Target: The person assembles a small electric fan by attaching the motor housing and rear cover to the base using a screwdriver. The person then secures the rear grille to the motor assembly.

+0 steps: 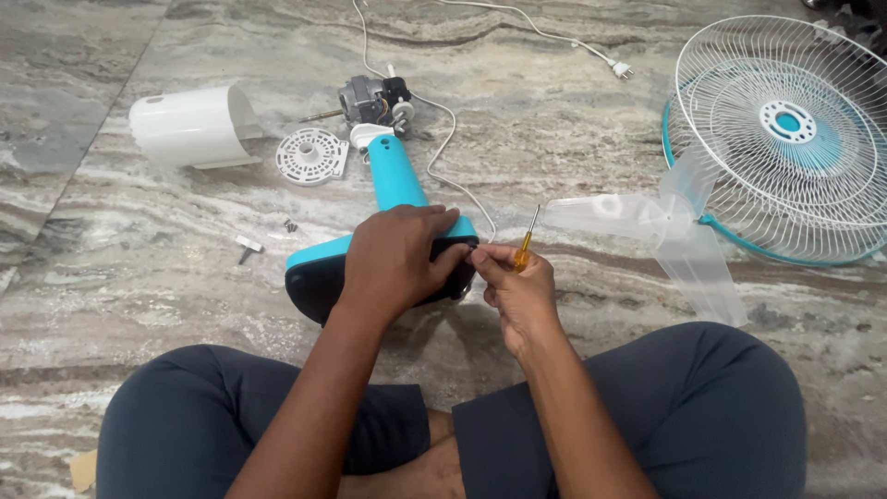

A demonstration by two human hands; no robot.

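Observation:
A turquoise fan stand [395, 181] lies on its side on the marble floor, its black-bottomed base [314, 286] tipped toward me. My left hand [399, 259] presses down over the base's edge. My right hand [516, 288] sits just right of it, holding a yellow-handled screwdriver [527, 242] whose shaft points up and away, while its fingertips pinch something small at the base's rim. What is pinched is too small to tell. At the stand's far end the bare fan motor [370, 98] with its shaft is attached.
A white motor cover [192, 126] and a round white perforated plate [312, 155] lie at left. A clear fan blade [658, 229] and white wire grilles with a teal rim [785, 139] lie at right. White cord and plug [621, 68], small screws [290, 225]. My crossed legs fill the foreground.

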